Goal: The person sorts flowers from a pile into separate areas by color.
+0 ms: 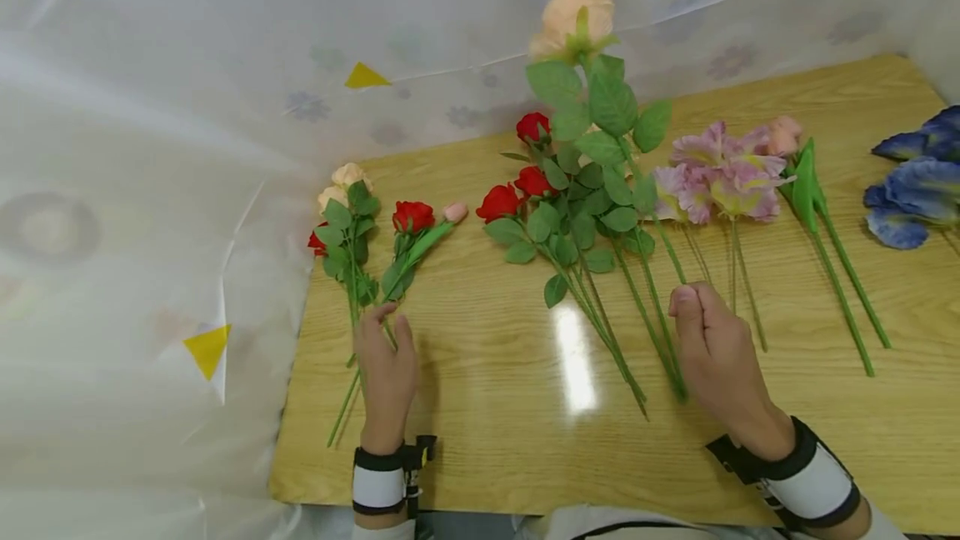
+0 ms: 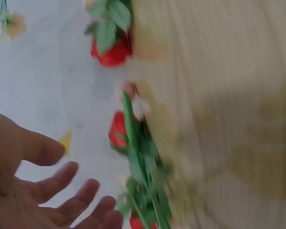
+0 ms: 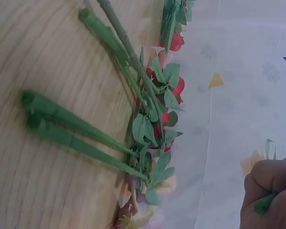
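My right hand [image 1: 720, 352] grips the green stem of a peach rose [image 1: 579, 17], whose bloom stands high above the others in the head view. In the right wrist view the cut stem end [image 3: 263, 204] shows within the curled fingers. My left hand [image 1: 386, 369] is over the stems of the left bunch, which has peach roses [image 1: 347, 176], a red rose [image 1: 412, 216] and a pink tulip [image 1: 455, 212]. Its fingers [image 2: 83, 191] are spread beside these flowers in the left wrist view, with nothing between them.
Red roses [image 1: 501, 202] with leafy stems lie mid-table, left of the right hand. Further right are pale purple flowers [image 1: 727, 165], a pink tulip [image 1: 785, 136] and blue flowers [image 1: 922, 190]. A white patterned sheet [image 1: 247, 40] borders the wooden table [image 1: 480, 448] at the back and left.
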A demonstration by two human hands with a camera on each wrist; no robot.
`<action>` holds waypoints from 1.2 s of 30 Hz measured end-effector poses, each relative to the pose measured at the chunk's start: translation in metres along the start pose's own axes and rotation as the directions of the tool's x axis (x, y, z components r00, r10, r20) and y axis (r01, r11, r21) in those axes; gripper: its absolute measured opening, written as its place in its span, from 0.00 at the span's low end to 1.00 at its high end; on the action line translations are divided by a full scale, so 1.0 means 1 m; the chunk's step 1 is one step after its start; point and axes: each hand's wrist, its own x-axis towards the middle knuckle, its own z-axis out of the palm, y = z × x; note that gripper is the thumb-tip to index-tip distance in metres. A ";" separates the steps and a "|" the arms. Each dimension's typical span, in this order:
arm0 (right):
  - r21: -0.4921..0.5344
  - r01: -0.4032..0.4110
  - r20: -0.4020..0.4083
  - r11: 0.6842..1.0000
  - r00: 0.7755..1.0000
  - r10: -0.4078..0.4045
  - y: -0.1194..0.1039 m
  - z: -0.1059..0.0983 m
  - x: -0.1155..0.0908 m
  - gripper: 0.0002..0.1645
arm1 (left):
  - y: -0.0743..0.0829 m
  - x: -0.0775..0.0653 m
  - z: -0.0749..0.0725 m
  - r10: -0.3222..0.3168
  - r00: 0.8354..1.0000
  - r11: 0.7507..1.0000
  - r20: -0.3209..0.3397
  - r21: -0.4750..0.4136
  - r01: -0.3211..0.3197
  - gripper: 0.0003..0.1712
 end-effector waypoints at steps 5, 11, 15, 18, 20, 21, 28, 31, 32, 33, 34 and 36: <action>-0.056 -0.064 -0.018 0.996 0.998 0.063 0.008 -0.008 0.003 0.14 | -0.027 0.003 -0.013 -0.116 0.993 0.962 -0.017 0.248 0.117 0.18; -0.126 -0.099 -0.007 0.987 0.995 0.099 0.016 -0.010 0.003 0.15 | -0.036 0.005 -0.011 -0.143 0.989 0.937 -0.026 0.319 0.144 0.19; -0.155 -0.119 0.005 0.981 0.993 0.121 0.019 -0.009 0.003 0.16 | -0.038 0.009 -0.006 -0.088 0.993 0.927 -0.075 0.358 0.109 0.16; -0.170 -0.124 0.019 0.978 0.991 0.129 0.021 -0.008 0.002 0.17 | -0.039 0.011 -0.004 -0.061 0.993 0.914 -0.102 0.394 0.097 0.13; -0.182 -0.122 0.028 0.976 0.991 0.129 0.023 -0.008 0.002 0.17 | -0.041 0.012 -0.003 -0.061 0.992 0.904 -0.108 0.416 0.101 0.11; -0.186 -0.120 0.032 0.975 0.991 0.129 0.024 -0.008 0.001 0.17 | -0.041 0.012 -0.003 -0.062 0.992 0.899 -0.111 0.426 0.104 0.10; -0.220 -0.103 0.036 0.970 0.993 0.114 0.029 -0.005 0.002 0.18 | -0.045 0.014 -0.002 -0.028 0.990 0.882 -0.140 0.463 0.091 0.04; -0.232 -0.108 0.036 0.967 0.992 0.120 0.030 -0.004 0.002 0.19 | -0.047 0.016 -0.002 -0.006 0.989 0.876 -0.148 0.477 0.077 0.04; -0.235 -0.112 0.040 0.965 0.991 0.125 0.030 -0.003 0.002 0.19 | -0.047 0.016 -0.002 -0.002 0.989 0.874 -0.148 0.480 0.074 0.04; -0.238 -0.115 0.045 0.964 0.991 0.130 0.031 -0.003 0.002 0.19 | -0.047 0.017 -0.002 0.002 0.989 0.872 -0.148 0.484 0.071 0.05; -0.241 -0.120 0.053 0.963 0.989 0.136 0.031 -0.003 0.002 0.20 | -0.047 0.017 -0.002 0.006 0.989 0.870 -0.148 0.488 0.068 0.06; -0.245 -0.128 0.069 0.961 0.986 0.149 0.032 -0.002 0.003 0.20 | -0.046 0.018 -0.002 0.014 0.989 0.870 -0.147 0.490 0.060 0.06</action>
